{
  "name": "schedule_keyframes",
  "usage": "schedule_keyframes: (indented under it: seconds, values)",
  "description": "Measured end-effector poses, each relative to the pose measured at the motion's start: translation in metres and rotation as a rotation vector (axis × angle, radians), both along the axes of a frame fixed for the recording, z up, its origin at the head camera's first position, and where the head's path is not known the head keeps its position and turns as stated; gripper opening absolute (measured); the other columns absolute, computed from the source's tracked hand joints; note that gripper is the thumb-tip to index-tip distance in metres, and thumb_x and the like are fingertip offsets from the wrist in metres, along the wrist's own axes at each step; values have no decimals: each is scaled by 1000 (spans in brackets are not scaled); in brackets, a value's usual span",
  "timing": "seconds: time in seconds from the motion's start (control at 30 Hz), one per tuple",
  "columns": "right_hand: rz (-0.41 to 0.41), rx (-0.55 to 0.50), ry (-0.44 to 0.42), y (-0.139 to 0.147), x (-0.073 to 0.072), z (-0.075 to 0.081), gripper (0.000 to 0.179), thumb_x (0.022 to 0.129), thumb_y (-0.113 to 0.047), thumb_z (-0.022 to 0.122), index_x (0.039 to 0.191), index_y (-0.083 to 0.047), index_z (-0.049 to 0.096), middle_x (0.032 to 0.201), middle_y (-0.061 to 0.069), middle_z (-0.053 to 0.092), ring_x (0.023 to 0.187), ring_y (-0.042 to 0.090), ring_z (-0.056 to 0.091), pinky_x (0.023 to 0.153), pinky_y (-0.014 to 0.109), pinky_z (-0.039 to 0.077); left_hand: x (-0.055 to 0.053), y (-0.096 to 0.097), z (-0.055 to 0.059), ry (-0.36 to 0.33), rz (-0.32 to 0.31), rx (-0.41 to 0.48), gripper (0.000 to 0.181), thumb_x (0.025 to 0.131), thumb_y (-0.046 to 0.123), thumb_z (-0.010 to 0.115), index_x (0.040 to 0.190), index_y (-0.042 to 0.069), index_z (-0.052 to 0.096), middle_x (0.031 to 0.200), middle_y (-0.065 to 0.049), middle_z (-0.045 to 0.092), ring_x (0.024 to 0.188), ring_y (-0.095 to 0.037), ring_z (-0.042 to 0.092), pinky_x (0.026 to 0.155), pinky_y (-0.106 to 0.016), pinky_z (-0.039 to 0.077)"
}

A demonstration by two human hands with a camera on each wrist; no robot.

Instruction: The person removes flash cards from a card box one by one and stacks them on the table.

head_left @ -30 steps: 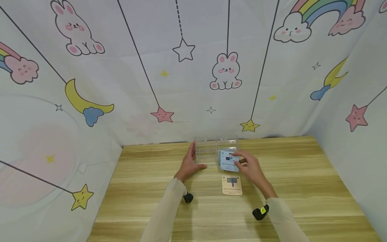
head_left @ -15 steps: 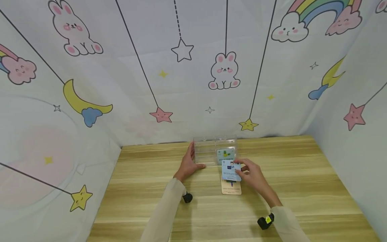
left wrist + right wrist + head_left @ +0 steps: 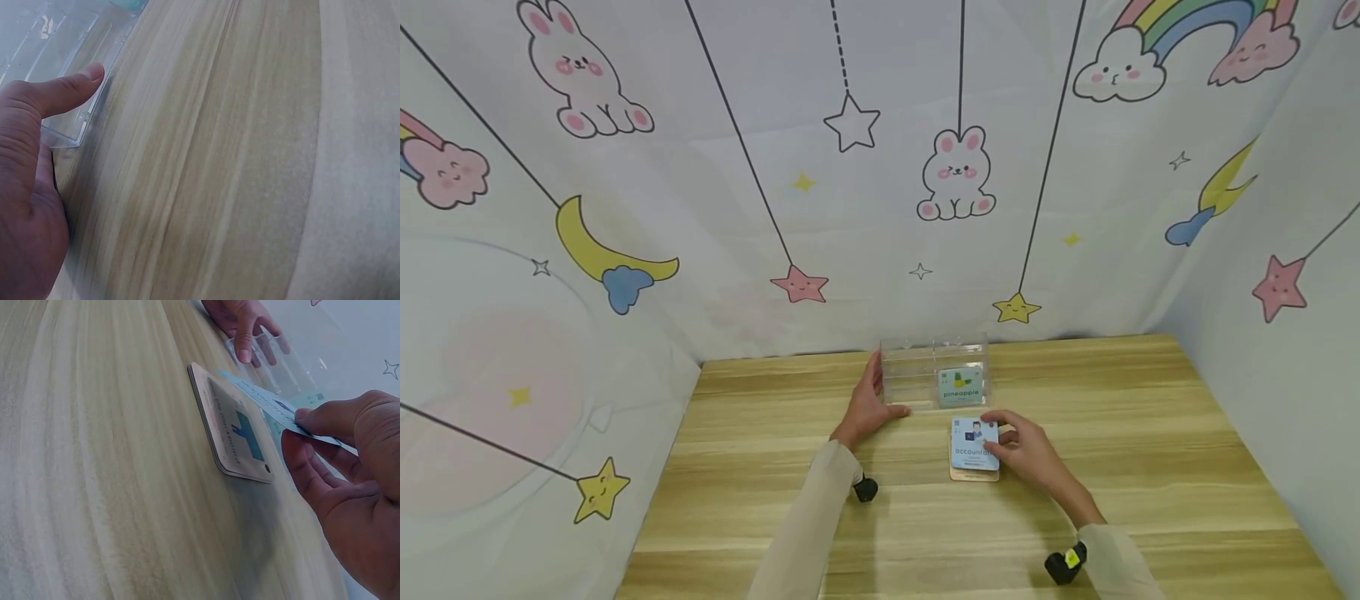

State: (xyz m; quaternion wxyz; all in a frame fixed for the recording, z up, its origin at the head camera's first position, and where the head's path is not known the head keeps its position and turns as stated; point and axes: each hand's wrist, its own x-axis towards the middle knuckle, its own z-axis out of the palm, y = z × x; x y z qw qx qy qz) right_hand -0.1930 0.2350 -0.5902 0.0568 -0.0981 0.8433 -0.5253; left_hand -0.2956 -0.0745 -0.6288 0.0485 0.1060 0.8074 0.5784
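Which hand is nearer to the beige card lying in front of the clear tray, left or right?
Right. The right hand pinches a blue card just above the beige card; the left hand is farther away, against the left side of the clear tray.

we see plain beige sleeves (image 3: 805, 525), a small black left-wrist camera (image 3: 865, 489) and a black right-wrist camera (image 3: 1061, 568) bearing a bright yellow patch (image 3: 1072, 558).

Wood-grain table (image 3: 1150, 467), clear plastic holder (image 3: 910, 371), peach-topped card stack (image 3: 231, 422)
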Motion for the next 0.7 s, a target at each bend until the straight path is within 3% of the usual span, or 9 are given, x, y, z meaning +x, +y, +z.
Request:
schedule_keyframes:
  seconds: [0.23,0.53,0.7]
  values:
    - [0,5,-41,0,2,-5,41,91,3,77,129,-1,65,122,19,63,85,19,68,69,24,58,0,-1,-1,-2,1,-4,125,75,7,95,168,17,11,171,-12,21,154,-25,29,124,-36,29]
    - [49,121,62,1,4,-12,46,89,-1,81,131,0,63,116,13,64,78,14,59,62,23,52,-1,0,-3,41,-4,30,125,73,1,94,167,14,13,170,-16,23,153,-32,30,124,-43,31]
    - [61,175,102,0,4,-15,51,86,-3,84,133,-1,63,111,10,60,75,13,51,60,23,46,-2,-1,-5,27,-9,1,125,75,4,94,167,15,10,171,-14,20,154,-28,27,125,-40,29]
